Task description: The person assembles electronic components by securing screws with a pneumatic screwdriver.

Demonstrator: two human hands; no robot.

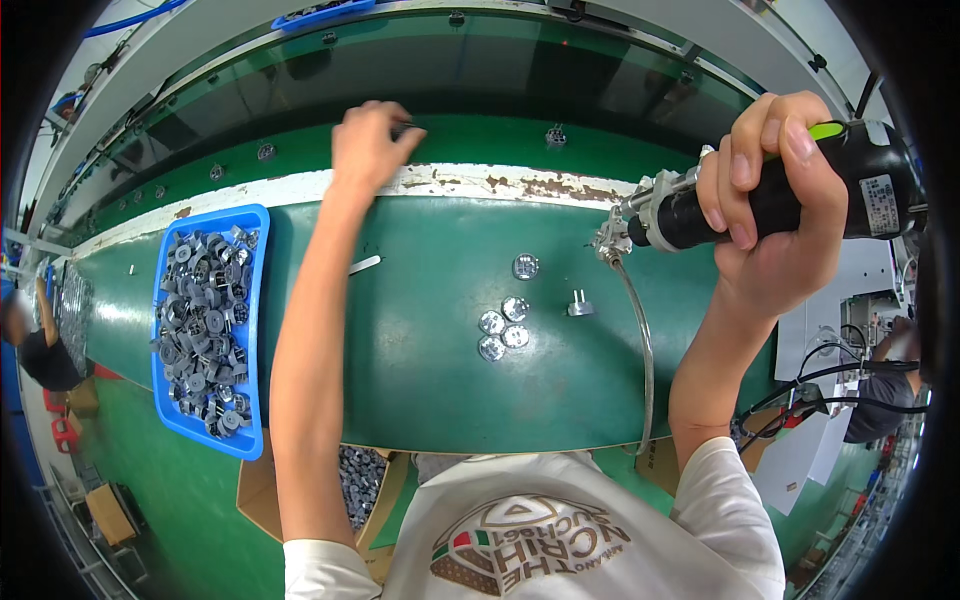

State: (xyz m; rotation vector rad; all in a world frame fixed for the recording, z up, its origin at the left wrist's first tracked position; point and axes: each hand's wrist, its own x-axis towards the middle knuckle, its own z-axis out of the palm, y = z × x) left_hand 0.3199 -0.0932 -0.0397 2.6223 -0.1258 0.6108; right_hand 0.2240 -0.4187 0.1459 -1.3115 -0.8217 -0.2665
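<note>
My right hand (775, 190) is wrapped round a black electric screwdriver (865, 185), held level above the bench. Its metal nose (612, 238) points left, and a clear hose (645, 350) hangs from it. My left hand (370, 145) reaches over the white ledge to the green conveyor belt, its fingers closed on a small dark part (402, 130); motion blur hides the details. Between my arms, several round plug pieces with shiny faces (491, 322) lie on the green bench (430, 400). Right of them, another plug piece (580, 304) has its two pins pointing up.
A blue tray (262, 330) heaped with grey plug pieces (205, 320) stands left of my left forearm. More plug pieces (555, 137) sit spaced along the belt. A white strip (365, 264) lies by my left forearm. Below the bench edge is a cardboard box (258, 490) of grey parts.
</note>
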